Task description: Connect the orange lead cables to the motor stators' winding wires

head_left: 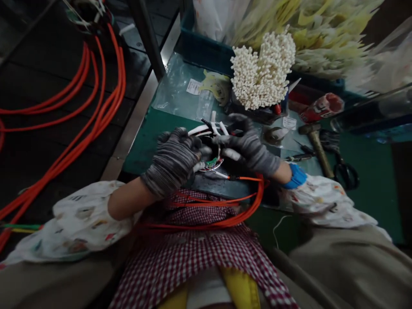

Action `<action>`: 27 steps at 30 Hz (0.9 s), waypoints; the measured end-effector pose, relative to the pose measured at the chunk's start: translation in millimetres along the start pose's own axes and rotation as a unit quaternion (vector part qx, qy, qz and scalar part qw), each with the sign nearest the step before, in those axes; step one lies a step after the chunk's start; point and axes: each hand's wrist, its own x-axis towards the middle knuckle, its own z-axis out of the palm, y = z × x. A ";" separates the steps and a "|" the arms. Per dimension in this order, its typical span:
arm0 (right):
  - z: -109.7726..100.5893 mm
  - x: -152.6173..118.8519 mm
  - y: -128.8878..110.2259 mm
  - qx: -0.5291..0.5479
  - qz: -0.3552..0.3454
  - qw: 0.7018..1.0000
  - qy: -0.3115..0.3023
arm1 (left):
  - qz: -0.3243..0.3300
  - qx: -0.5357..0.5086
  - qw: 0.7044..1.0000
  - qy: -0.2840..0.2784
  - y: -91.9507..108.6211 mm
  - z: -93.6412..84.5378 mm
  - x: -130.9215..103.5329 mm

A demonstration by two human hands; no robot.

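The left hand, in a grey striped glove, is curled with its fingers bent in against the near-left side of a dark round part; whether it pinches anything there cannot be told. The right hand, gloved alike and with a blue band at the wrist, reaches in from the other side with bent fingers, thumb and forefinger a little apart beside the white tubes; its exact grip cannot be told either. The tubes stick out at the far side of the part, between the hands, at the near edge of the green table. A small green piece with thin wires shows on its near side. Just below, a white sleeve leads into an orange cable, which loops around and back across the checked apron. Beyond the hands stands a thick bundle of white sticks, with a clear bag and pale yellow strips to its left. On the right lie a hammer, black scissors and a red roll. More orange cables hang at the far left, well apart from the hands.
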 end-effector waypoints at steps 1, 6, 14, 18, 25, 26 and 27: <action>-7.1 -7.4 -9.6 -0.021 -0.010 1.000 0.012 | -0.004 0.013 1.000 0.018 0.5 -0.3 1.3; -13.3 -36.0 -49.6 -0.040 0.051 0.997 -0.053 | 0.030 0.074 0.994 0.080 8.8 1.8 1.7; 27.7 -35.9 -33.2 0.000 0.138 0.990 -0.007 | 0.116 0.091 0.988 0.035 22.4 -0.7 0.0; 34.8 -29.6 -35.6 -0.022 0.112 0.993 0.019 | 0.090 0.105 0.983 0.120 21.3 15.4 -4.1; 46.6 -30.1 -36.1 -0.079 0.066 0.993 0.060 | 0.156 0.108 0.963 0.189 5.0 38.9 -22.8; 47.1 -30.4 -35.7 -0.074 0.074 0.993 0.057 | 0.178 0.118 0.958 0.189 3.3 39.7 -26.0; 47.1 -30.3 -35.3 -0.065 0.086 0.993 0.052 | 0.194 0.129 0.954 0.190 1.8 40.8 -29.2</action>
